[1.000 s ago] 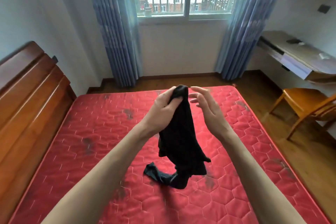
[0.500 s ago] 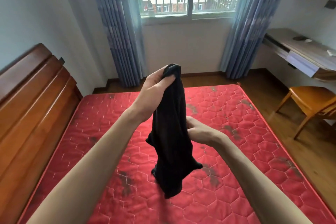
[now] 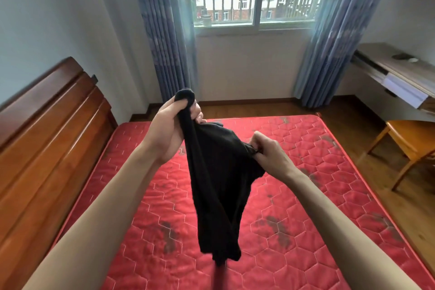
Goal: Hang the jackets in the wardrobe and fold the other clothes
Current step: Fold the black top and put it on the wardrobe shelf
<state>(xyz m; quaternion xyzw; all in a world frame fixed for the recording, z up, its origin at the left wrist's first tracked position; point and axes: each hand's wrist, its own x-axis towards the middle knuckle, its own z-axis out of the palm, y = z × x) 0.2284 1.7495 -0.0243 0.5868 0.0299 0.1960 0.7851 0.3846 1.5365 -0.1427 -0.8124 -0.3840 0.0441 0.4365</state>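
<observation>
Holding: black garment (image 3: 216, 186) hangs at frame centre above the red mattress (image 3: 329, 195)
Left hand (image 3: 173, 129): clenched on its top end
Right hand (image 3: 268, 150): pinching its right edge

matt black cloth garment (image 3: 219, 186), quilted red mattress (image 3: 306, 195), glossy wooden headboard (image 3: 47, 129)

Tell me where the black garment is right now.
The black garment hangs at the centre of the head view above the red mattress, gripped at its top by the left hand and at its side by the right hand.
</observation>
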